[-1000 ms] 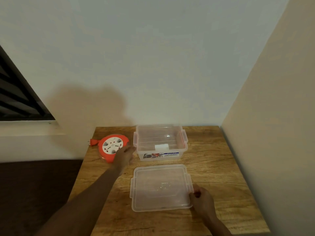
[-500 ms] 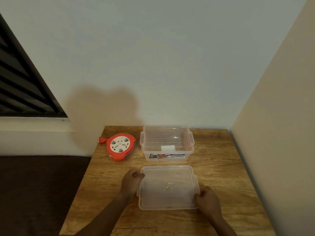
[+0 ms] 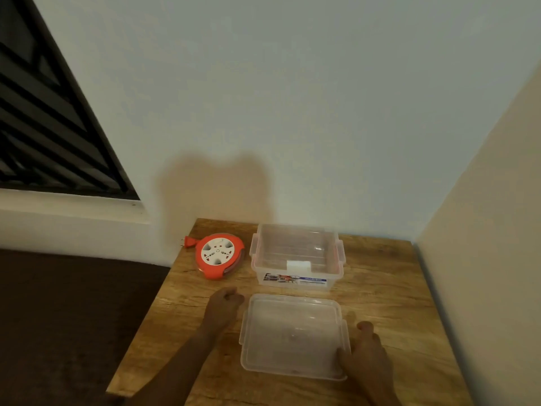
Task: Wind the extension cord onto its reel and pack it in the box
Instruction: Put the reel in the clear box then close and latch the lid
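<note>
Orange reel (image 3: 220,256) beside box (image 3: 295,257), left grip (image 3: 224,309) clenched empty, right grip (image 3: 364,351) grasping lid (image 3: 292,335)

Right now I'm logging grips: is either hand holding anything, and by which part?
The right hand grips the clear lid at its right edge. The left hand, curled beside the lid, holds nothing.

The orange reel (image 3: 220,256) is lying left of the open clear box (image 3: 295,256) on the wooden table (image 3: 386,288). Both hands, left hand (image 3: 224,307) and right hand (image 3: 366,351), are flanking the near lid (image 3: 292,335).
</note>
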Available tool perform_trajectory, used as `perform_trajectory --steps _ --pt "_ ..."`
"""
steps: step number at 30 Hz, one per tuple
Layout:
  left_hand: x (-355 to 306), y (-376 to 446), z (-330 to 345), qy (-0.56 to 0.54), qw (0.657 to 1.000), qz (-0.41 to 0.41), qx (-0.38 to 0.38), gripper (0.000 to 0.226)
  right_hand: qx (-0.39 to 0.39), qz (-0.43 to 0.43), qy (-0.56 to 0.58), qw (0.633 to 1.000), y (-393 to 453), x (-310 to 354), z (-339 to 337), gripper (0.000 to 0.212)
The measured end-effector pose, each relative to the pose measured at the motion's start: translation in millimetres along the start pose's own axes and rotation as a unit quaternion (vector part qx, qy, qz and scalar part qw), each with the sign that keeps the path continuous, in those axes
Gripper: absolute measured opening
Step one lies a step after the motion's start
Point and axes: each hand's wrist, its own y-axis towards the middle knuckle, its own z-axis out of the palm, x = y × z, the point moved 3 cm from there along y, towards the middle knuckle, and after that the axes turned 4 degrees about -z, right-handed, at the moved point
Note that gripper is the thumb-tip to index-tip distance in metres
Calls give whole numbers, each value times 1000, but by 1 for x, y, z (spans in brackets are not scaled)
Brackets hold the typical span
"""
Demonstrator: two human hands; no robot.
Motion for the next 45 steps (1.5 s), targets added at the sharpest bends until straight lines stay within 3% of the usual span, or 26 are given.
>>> perform_trajectory --steps 3,8,11,15,18,20,24,28,33,38,45 --pt "-21 10 -39 -85 995 -9 -51 33 -35 -101 97 990 3 38 -7 63" --pt "-56 28 -110 -109 988 11 -110 32 72 -306 144 938 -9 140 18 43" --pt "-78 51 -138 -34 991 51 -116 38 114 -324 177 922 -7 201 40 49" --pt "-99 89 -146 9 991 94 -92 46 112 -344 236 902 13 269 59 53" --pt "-109 114 -141 55 989 127 -60 43 123 -325 230 909 38 297 82 64" --pt "-114 136 -139 119 983 140 -24 36 127 -242 218 937 57 308 102 74" --pt "-106 168 -128 314 937 134 74 50 123 -105 243 956 78 313 126 78" --pt "-81 186 -125 437 890 116 58 56 99 -27 239 966 86 309 139 87" --pt "-65 198 -133 327 928 77 160 48 111 2 272 956 89 314 140 72" --pt "-58 193 -158 136 974 60 169 23 114 -25 270 956 81 320 127 67" --pt "-101 168 -169 -92 975 95 181 36 110 -90 359 922 68 332 69 62"
